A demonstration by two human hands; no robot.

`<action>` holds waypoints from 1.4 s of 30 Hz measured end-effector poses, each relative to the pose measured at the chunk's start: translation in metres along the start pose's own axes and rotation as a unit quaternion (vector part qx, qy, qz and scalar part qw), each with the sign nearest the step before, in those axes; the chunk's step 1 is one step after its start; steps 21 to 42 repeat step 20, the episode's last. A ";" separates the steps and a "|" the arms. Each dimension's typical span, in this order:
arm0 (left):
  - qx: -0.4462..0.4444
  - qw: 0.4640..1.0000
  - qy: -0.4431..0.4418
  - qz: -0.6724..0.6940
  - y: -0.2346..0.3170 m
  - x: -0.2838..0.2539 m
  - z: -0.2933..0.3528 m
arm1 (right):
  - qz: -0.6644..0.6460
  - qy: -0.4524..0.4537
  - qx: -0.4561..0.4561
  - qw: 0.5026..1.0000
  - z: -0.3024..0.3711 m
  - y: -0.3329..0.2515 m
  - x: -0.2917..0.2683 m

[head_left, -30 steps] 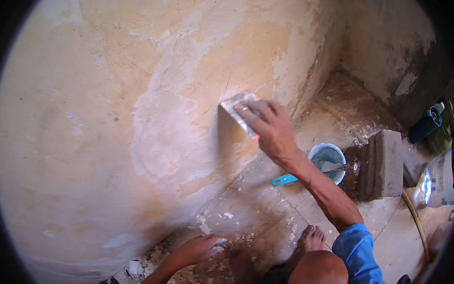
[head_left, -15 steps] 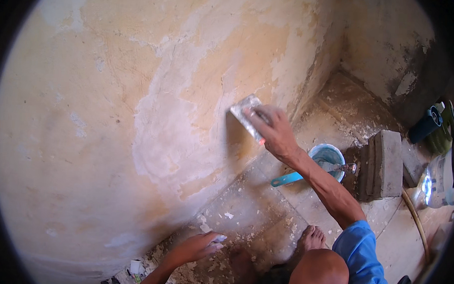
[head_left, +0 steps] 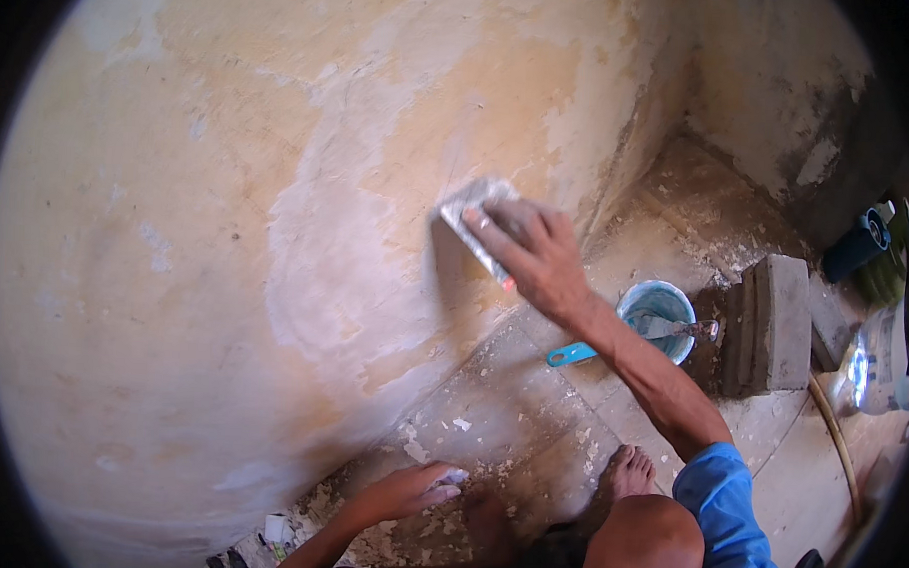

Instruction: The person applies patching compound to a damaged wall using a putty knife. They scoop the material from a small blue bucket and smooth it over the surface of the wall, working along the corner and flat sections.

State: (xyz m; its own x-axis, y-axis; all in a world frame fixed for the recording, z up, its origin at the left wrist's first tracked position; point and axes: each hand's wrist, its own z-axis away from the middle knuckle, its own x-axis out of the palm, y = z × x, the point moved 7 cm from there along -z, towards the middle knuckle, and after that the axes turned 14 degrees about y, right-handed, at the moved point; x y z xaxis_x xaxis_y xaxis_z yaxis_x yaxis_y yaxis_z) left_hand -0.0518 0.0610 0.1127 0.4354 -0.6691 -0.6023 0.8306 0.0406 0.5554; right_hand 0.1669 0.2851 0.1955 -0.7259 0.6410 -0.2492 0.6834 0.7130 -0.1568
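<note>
My right hand [head_left: 544, 255] is closed around a flat rectangular putty blade [head_left: 474, 225], smeared grey-white. The blade is at the wall [head_left: 335, 260], whose yellowish surface carries pale patches; a shadow lies just left of it. Low near the foot of the wall, my left hand [head_left: 417, 490] is loosely curled, with whitish fingertips; whether something small is in it I cannot make out. Under my right forearm, a light-blue dipper [head_left: 630, 302] stands on the floor with its handle pointing left. A putty knife [head_left: 663, 328] lies in it, its end over the rim.
Stacked grey blocks [head_left: 778, 325] stand right of the dipper. Beyond them are a dark blue bottle [head_left: 856, 245] and a clear plastic container [head_left: 877, 364]. A hose [head_left: 836, 438] runs along the right floor. Flakes of paint [head_left: 460, 424] litter the tiles, near my bare foot [head_left: 631, 472].
My right hand has moved the putty blade a little left along the wall. My left hand has shifted only slightly and stays low.
</note>
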 end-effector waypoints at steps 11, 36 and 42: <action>-0.004 1.000 0.007 0.011 -0.008 -0.001 0.005 | -0.014 -0.091 0.027 0.995 0.037 0.028 0.014; -0.001 0.999 -0.016 0.036 -0.006 0.001 0.003 | -0.038 0.057 0.094 0.993 -0.010 -0.008 0.030; -0.001 0.999 -0.016 0.036 -0.006 0.001 0.003 | -0.038 0.057 0.094 0.993 -0.010 -0.008 0.030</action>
